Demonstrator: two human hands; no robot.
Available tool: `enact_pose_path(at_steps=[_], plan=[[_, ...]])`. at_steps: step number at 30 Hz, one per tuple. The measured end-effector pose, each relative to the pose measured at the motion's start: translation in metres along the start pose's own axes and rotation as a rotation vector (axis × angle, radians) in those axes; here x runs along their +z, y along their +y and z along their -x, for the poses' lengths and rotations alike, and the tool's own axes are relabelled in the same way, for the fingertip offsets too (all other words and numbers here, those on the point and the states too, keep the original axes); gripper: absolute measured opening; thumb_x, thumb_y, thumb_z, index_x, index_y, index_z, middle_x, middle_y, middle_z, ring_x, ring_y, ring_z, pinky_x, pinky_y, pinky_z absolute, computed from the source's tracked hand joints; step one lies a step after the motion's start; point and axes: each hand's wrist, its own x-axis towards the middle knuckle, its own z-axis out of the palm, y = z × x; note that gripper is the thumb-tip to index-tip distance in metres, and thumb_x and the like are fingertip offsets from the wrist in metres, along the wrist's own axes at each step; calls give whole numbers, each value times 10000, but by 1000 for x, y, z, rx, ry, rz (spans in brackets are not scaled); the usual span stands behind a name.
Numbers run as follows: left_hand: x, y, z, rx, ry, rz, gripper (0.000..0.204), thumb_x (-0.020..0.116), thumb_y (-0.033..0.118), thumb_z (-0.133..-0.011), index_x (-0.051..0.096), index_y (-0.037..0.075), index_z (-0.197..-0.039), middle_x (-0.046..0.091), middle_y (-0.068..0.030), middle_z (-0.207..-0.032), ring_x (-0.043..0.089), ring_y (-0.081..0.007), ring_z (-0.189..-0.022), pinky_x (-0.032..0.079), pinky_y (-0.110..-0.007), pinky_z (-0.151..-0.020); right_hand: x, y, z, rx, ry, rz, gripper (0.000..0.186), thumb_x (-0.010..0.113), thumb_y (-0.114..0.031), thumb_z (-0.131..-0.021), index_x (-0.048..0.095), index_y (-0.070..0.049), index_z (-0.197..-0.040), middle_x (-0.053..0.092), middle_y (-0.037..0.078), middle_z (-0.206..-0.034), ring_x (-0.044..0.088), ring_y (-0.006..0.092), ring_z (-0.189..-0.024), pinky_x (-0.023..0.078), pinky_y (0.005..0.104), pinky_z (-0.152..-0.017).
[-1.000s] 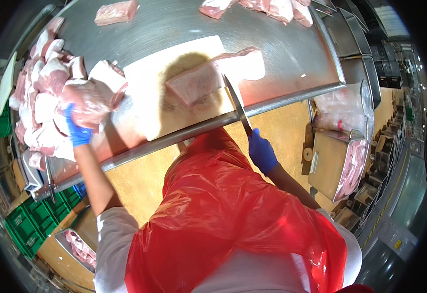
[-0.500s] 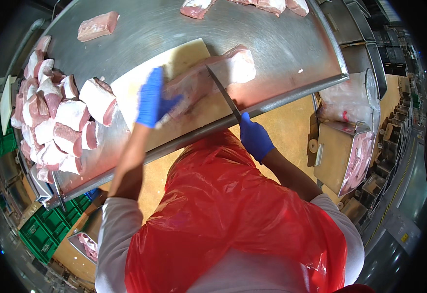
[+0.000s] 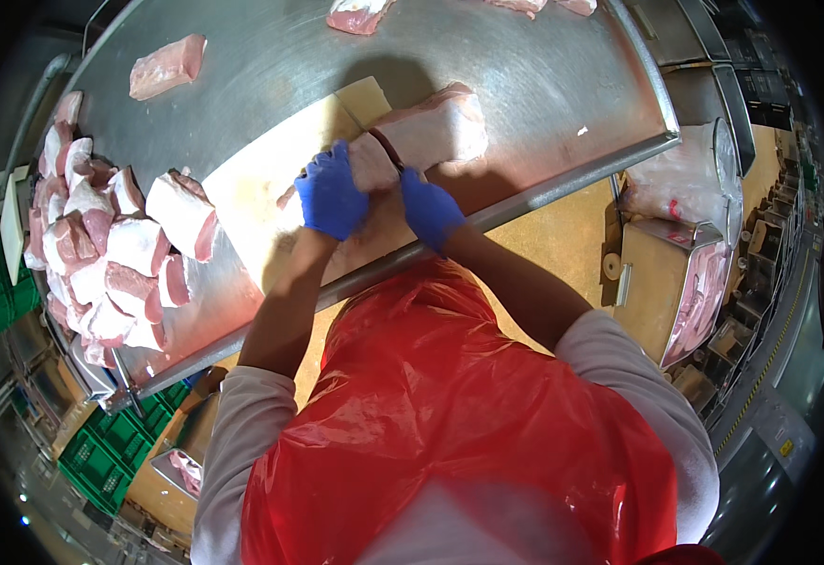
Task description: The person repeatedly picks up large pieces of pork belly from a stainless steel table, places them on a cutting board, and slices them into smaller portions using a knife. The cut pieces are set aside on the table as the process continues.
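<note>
A long slab of pale pink meat (image 3: 453,127) lies across a cream cutting board (image 3: 242,193) on a steel table (image 3: 525,85). My left hand (image 3: 331,191), in a blue glove, is closed on the left part of the slab. My right hand (image 3: 429,209), also gloved in blue, is closed round a knife whose dark blade (image 3: 383,143) crosses the slab just right of my left hand, its edge hidden in the meat. A pile of meat chunks (image 3: 111,273) sits left of the board.
A single meat piece (image 3: 166,66) and others (image 3: 357,14) lie along the table's far part. Green crates (image 3: 120,452) stand at lower left. At right are clear plastic bags (image 3: 676,169) and a steel tub of meat (image 3: 694,301).
My left hand has moved from the pile at left onto the slab. My right hand has risen toward the far side with the knife, whose blade now lies across the slab nearer my left hand.
</note>
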Motion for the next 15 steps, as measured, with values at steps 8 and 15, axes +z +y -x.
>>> enact_pose_path(at_steps=[8, 15], plan=[[-36, -132, -14, -150, -477, 1320, 721, 761, 333, -808, 482, 22, -1397, 641, -153, -1270, 647, -310, -1125, 525, -416, -960, -43, 36, 158, 233, -199, 150, 225, 462, -211, -1002, 449, -52, -1161, 651, 286, -741, 646, 482, -696, 512, 563, -581], [24, -113, 122, -10, 217, 2653, 830, 391, 700, -948, 326, 123, -1542, 431, -167, -1516, 465, -381, -1341, 337, -533, -1155, -13, 50, 150, 183, 195, -66, 217, 555, -241, -1007, 477, -45, -1061, 582, 211, -602, 607, 401, -516, 419, 495, -442]])
